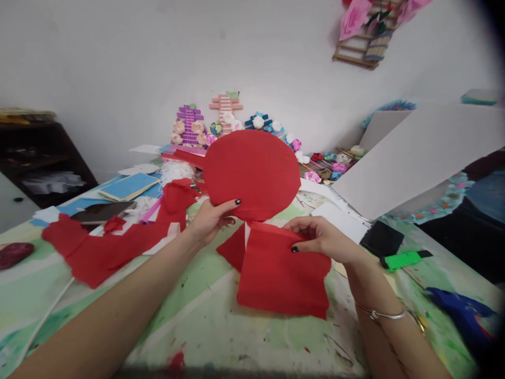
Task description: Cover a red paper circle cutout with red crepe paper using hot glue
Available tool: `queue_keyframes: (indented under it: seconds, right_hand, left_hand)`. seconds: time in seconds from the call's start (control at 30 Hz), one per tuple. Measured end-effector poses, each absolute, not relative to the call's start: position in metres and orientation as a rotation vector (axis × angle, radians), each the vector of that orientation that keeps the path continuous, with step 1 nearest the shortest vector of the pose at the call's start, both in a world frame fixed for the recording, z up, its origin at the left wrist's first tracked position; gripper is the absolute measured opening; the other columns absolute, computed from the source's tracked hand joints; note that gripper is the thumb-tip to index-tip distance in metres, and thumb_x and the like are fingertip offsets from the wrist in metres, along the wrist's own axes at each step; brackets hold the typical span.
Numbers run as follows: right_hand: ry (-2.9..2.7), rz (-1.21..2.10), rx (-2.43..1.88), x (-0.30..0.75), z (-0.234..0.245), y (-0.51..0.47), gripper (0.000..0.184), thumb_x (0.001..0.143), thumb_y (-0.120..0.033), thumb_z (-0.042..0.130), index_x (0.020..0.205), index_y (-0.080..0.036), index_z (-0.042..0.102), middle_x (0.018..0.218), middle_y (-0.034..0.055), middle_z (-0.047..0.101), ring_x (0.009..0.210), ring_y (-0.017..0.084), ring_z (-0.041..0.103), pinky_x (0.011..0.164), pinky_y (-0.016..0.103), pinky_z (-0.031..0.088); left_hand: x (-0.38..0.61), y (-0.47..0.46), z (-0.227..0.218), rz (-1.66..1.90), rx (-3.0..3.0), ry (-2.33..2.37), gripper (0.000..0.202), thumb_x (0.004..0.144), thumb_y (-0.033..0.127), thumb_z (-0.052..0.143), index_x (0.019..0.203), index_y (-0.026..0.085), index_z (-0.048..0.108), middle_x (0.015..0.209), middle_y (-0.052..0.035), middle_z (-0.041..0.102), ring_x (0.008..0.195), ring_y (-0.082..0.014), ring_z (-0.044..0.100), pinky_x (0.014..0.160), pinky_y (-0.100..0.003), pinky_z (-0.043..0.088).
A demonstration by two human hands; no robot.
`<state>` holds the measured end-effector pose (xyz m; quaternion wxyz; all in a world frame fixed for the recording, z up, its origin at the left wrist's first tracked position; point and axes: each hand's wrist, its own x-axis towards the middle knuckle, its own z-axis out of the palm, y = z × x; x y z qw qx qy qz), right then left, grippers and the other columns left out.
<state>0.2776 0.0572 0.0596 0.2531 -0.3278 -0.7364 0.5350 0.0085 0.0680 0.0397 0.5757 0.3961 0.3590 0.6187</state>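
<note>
My left hand pinches the lower edge of a round red paper disc and holds it upright above the table. My right hand grips the top edge of a red crepe paper sheet that hangs down from just under the disc to the green, paint-stained table. A smaller red piece shows beside the sheet, below my left hand. Both hands are closed on the paper, thumbs in front.
Red paper scraps lie at the left beside a dark tablet and blue sheets. A white board leans at the right; a black block, a green marker and a blue tool lie near it. Paper flower crafts line the wall.
</note>
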Motion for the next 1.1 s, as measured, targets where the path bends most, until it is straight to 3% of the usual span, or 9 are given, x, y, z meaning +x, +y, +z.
queue_keyframes:
  seconds: [0.13,0.33,0.5,0.67,0.87,1.0,1.1]
  right_hand:
    - [-1.99,1.222,-0.933,0.273,0.056,0.057,0.029,0.075,-0.03,0.074,0.1,-0.018,0.067,0.099,0.0063,0.07,0.086,0.019,0.065,0.073,0.03,0.051]
    - [-2.201,0.6,-1.082,0.267,0.052,0.055,0.01,0.082,-0.027,0.065,0.088,-0.021,0.067,0.084,0.0018,0.07,0.075,0.017,0.061,0.07,0.029,0.045]
    - [-2.274,0.473,-1.041,0.263,0.052,0.052,0.015,0.088,-0.018,0.051,0.087,-0.022,0.066,0.088,0.0016,0.071,0.079,0.016,0.064,0.073,0.026,0.045]
    - [-2.34,0.242,-1.018,0.262,0.052,0.05,0.017,0.087,-0.013,0.048,0.086,-0.02,0.062,0.087,0.0022,0.069,0.077,0.015,0.062,0.071,0.025,0.043]
    - [-2.383,-0.123,-1.063,0.26,0.048,0.05,0.026,0.082,-0.003,0.039,0.089,-0.018,0.059,0.085,0.0058,0.067,0.075,0.018,0.058,0.078,0.032,0.036]
    - [-2.35,-0.078,-1.154,0.252,0.046,0.047,0.029,0.079,0.0,0.036,0.089,-0.018,0.057,0.082,0.0058,0.066,0.072,0.018,0.056,0.072,0.029,0.036]
    - [-2.331,-0.035,-1.217,0.247,0.045,0.045,0.02,0.087,-0.009,0.038,0.089,-0.018,0.055,0.084,0.0064,0.066,0.072,0.019,0.056,0.072,0.029,0.036]
  left_hand:
    - [0.018,0.063,0.035,1.379,0.979,0.82,0.034,0.067,0.019,0.078,0.099,0.014,0.067,0.096,-0.0071,0.073,0.068,-0.0149,0.067,0.054,-0.023,0.055]
    - [0.03,0.056,0.032,1.365,0.951,0.721,0.04,0.073,0.02,0.074,0.112,0.018,0.065,0.109,-0.0087,0.072,0.09,-0.0207,0.069,0.073,-0.028,0.057]
    - [0.036,0.053,0.032,1.393,0.842,0.61,0.043,0.077,0.015,0.068,0.12,0.019,0.061,0.11,-0.0073,0.071,0.1,-0.0225,0.067,0.086,-0.033,0.055]
    - [0.036,0.055,0.031,1.375,0.831,0.579,0.039,0.081,0.012,0.062,0.12,0.019,0.061,0.103,-0.0064,0.073,0.091,-0.0207,0.069,0.081,-0.033,0.057]
    - [0.035,0.053,0.036,1.34,0.763,0.618,0.029,0.087,0.015,0.056,0.116,0.016,0.061,0.103,-0.0074,0.072,0.08,-0.0172,0.07,0.07,-0.028,0.059]
    - [0.039,0.051,0.034,1.323,0.734,0.595,0.035,0.09,0.021,0.055,0.125,0.02,0.056,0.115,-0.0085,0.069,0.092,-0.0189,0.069,0.079,-0.031,0.058]
    - [0.042,0.05,0.032,1.315,0.701,0.562,0.036,0.092,0.025,0.053,0.128,0.022,0.053,0.123,-0.0085,0.065,0.1,-0.0214,0.067,0.086,-0.037,0.057]
